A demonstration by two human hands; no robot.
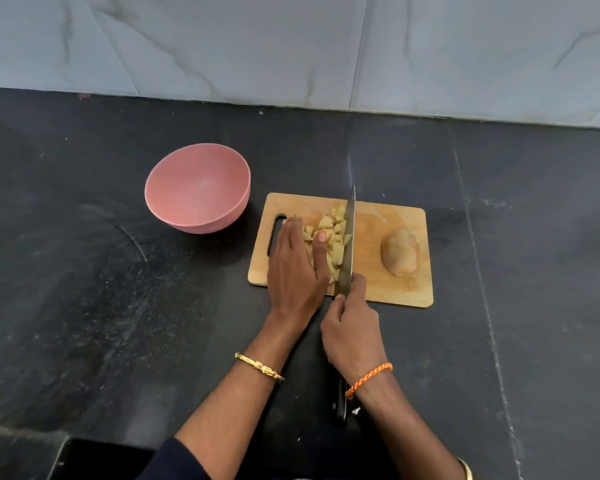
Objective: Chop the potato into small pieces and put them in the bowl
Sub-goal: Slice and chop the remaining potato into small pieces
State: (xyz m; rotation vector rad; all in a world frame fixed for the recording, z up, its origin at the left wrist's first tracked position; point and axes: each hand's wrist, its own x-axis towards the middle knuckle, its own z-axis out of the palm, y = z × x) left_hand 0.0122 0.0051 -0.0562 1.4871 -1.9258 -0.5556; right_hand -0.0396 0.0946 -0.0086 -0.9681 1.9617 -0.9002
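A wooden cutting board [388, 216] lies on the black counter. A pile of small potato pieces [333, 233] sits left of its middle. My left hand [293, 268] rests flat against the pile's left side, fingers straight, thumb lying over some pieces. My right hand [352, 327] grips the handle of a large knife [349, 244]; its blade stands on edge along the pile's right side. An uncut potato half [399, 251] lies at the board's right. The pink bowl [174, 206] stands to the left of the board, with nothing inside.
A grey marbled wall [291, 46] runs along the back of the black counter [84, 289]. The counter's front edge shows at the lower left. My dark sleeve sits at the bottom of the view.
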